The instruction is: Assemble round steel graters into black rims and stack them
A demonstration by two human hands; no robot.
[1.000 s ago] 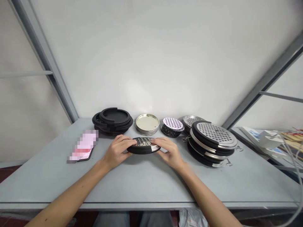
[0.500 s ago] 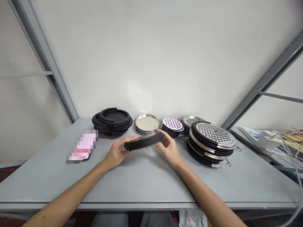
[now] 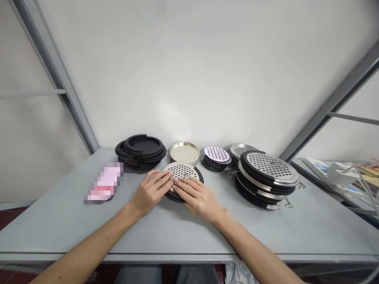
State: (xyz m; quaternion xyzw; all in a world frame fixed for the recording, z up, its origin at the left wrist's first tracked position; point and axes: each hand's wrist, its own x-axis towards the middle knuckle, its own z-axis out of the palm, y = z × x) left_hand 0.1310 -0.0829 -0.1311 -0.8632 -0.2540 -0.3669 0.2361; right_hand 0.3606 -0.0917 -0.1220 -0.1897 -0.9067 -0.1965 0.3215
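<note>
A round, silvery perforated plate in a black rim (image 3: 182,170) lies on the table in front of me, holes facing up. Flat on its left front part rest the fingers of my left hand (image 3: 150,192), stretched out. My right hand (image 3: 201,197) also lies over it, fingers extended across the right front part, fingertips close to those of the left. Neither hand is wrapped round the disc. Behind it is a stack of shallow pale metal lids (image 3: 185,152), partly hidden by the disc.
Black rings and dishes (image 3: 142,150) are piled at back left, near a blurred-out pink item (image 3: 103,183). Purple-topped perforated discs (image 3: 217,154) sit behind, right of the lids. A tall stack of black-rimmed perforated discs with wire clasps (image 3: 266,177) stands at right.
The black-rimmed disc, held tilted above the table between both hands before, now lies flat on it. Both hands have shifted from its edges onto its top.
</note>
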